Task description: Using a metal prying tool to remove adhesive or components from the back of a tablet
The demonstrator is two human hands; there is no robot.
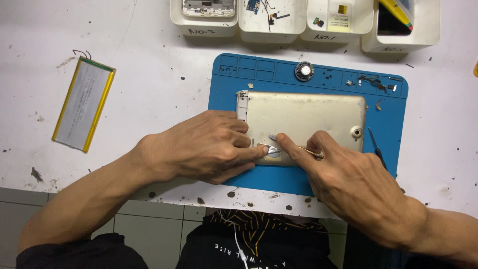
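A gold tablet back shell (308, 117) lies face down on a blue work mat (388, 124). My left hand (199, 147) rests on the shell's near left corner, its fingertips pressing a small silvery strip (269, 148). My right hand (348, 179) holds a thin metal tool (309, 151), its forefinger stretched along it toward the same strip. The tool's tip (274, 137) lies on the shell next to that strip.
A flat silver battery with yellow edges (83, 103) lies on the white table at left. Several white bins (271, 17) with parts line the far edge. A round speaker (304, 70), small screws and a dark tool (377, 149) sit on the mat.
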